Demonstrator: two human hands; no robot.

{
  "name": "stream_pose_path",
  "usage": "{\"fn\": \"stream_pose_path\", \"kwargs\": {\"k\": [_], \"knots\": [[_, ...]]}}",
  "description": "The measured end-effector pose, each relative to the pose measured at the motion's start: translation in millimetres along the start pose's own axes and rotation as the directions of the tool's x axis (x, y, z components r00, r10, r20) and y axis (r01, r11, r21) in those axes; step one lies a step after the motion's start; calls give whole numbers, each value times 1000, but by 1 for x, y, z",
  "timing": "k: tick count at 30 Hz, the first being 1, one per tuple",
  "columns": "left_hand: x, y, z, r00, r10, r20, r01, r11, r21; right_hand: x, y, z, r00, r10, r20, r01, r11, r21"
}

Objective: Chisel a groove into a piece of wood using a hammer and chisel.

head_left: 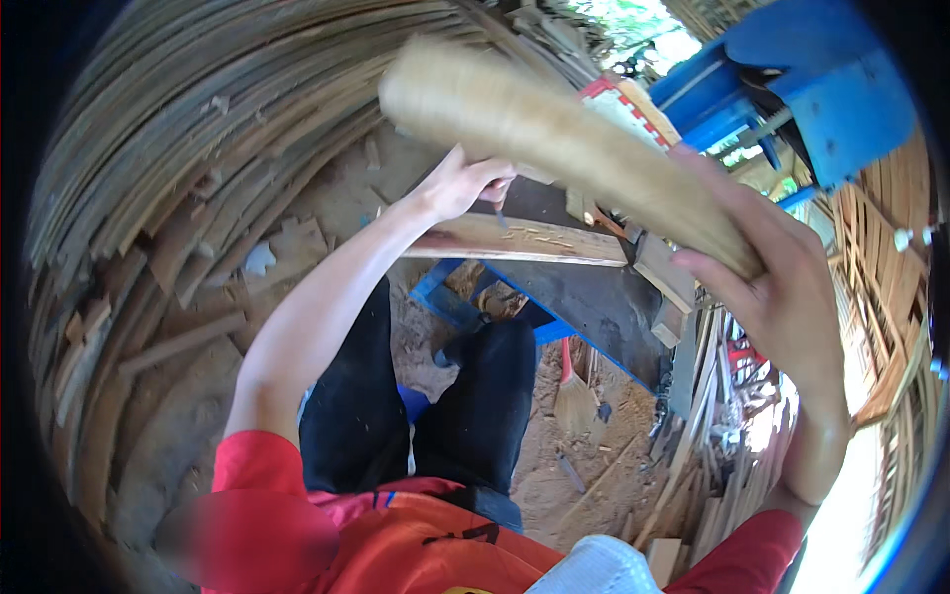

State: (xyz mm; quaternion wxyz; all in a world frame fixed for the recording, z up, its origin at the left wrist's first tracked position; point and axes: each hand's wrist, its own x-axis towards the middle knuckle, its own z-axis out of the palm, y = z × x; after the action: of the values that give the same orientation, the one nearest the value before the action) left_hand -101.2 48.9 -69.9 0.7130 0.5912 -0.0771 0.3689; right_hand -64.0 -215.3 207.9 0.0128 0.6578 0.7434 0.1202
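Woodworking workshop, crowded on either side.
Long wooden strips [228, 109] bank up at left, slats [886, 272] line the right, offcuts [183, 342] litter the brown floor [542, 485], and blue machinery [851, 109] stands far right, beyond a dark-topped workbench [604, 307] bearing a board [584, 246].

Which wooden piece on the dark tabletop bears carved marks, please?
The long board under the slim tool in the left hand; grooves mark its face, while the shorter blocks off its right end look plain.
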Motion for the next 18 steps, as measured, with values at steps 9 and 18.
{"fn": "stream_pose_path", "kwargs": {"k": [9, 18], "knots": [[8, 7, -4, 995, -65, 76, 63, 998, 17, 16, -6, -8, 991, 99, 87, -77, 971, -226], [-5, 15, -16, 989, -99, 113, 98, 995, 8, 33, 27, 16, 995, 50, -84, -43, 995, 84]]}}
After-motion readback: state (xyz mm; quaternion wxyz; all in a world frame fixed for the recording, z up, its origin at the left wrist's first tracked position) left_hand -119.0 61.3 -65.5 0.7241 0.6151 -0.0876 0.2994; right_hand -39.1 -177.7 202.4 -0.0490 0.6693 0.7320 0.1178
